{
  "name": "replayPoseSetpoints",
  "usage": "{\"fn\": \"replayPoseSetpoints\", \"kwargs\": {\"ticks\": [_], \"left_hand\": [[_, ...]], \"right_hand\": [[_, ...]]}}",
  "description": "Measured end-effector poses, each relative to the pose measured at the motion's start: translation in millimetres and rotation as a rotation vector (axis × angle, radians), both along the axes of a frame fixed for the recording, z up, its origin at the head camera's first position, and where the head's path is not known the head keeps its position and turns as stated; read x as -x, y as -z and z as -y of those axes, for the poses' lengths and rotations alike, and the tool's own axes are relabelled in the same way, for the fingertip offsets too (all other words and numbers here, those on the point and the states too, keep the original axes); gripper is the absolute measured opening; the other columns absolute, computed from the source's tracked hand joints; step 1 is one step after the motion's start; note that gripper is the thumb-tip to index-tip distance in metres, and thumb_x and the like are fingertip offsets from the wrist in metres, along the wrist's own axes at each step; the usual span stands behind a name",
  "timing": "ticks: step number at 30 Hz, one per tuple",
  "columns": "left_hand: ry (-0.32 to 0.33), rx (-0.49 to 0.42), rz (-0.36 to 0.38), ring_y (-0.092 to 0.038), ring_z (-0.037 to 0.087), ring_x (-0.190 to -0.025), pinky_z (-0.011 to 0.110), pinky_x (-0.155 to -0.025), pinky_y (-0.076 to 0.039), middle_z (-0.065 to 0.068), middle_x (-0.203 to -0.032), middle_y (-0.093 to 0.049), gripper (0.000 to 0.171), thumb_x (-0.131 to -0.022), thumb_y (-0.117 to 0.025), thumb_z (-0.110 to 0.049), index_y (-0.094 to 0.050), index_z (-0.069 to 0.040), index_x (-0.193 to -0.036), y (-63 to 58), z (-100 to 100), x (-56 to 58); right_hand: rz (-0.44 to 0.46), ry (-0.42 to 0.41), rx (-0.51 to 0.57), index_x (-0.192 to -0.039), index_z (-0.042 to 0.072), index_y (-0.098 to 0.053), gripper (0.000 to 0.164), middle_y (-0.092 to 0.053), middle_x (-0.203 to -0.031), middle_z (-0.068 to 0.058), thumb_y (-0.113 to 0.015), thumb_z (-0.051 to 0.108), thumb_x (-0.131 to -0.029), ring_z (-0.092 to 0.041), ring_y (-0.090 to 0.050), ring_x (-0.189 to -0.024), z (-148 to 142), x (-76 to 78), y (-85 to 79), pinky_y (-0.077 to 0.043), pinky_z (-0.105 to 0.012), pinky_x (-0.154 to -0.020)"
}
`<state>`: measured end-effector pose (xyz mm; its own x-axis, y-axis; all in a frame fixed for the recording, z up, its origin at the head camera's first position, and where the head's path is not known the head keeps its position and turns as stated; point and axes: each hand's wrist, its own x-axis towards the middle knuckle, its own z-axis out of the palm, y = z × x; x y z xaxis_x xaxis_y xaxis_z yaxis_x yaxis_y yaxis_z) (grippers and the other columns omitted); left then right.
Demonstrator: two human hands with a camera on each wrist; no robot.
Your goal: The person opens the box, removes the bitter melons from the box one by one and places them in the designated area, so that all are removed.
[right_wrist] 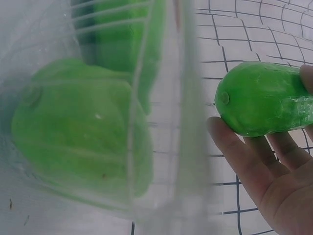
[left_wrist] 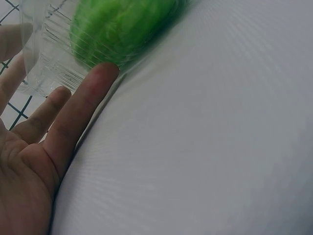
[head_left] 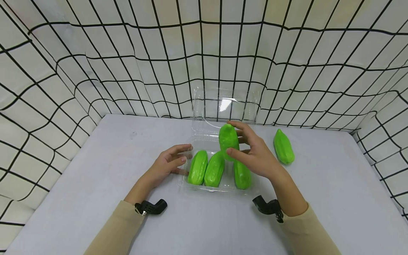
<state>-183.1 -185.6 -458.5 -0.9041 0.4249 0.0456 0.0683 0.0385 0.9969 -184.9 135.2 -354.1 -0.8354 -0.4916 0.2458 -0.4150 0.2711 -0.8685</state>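
Note:
A clear plastic clamshell box [head_left: 227, 177] lies with its lid [head_left: 208, 122] raised at the back. Inside it are three glossy green oblong fruits, with a green fruit [head_left: 197, 168] at the left, another [head_left: 214, 170] beside it and one [head_left: 243, 177] at the right. Between thumb and fingers, my right hand [head_left: 256, 154] holds a fourth green fruit [head_left: 228, 136] upright over the box. That held fruit [right_wrist: 259, 100] shows its blunt stem end in the right wrist view. My left hand [head_left: 167, 163] touches the box's left wall with fingers extended.
One more green fruit [head_left: 283, 147] lies on the white table [head_left: 322, 177], to the right of the box. A black grid net [head_left: 159, 71] over white walls surrounds the back and sides. Black cameras [head_left: 153, 206] are strapped to both wrists.

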Motion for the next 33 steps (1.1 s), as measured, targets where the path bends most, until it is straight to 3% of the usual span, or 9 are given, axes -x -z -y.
{"fn": "replayPoseSetpoints", "kwargs": {"ticks": [33], "left_hand": [[-0.006, 0.016, 0.002, -0.041, 0.042, -0.14, 0.047, -0.081, -0.062, 0.013, -0.155, -0.039, 0.047, -0.102, -0.056, -0.015, -0.045, -0.01, -0.148, -2.2, -0.4, -0.9]], "right_hand": [[0.003, -0.002, -0.003, -0.146, 0.041, -0.04, 0.066, -0.059, -0.129, -0.003, -0.071, 0.017, -0.093, -0.025, -0.061, -0.115, 0.6, -0.4, -1.0, -0.061, -0.038, -0.081]]}}
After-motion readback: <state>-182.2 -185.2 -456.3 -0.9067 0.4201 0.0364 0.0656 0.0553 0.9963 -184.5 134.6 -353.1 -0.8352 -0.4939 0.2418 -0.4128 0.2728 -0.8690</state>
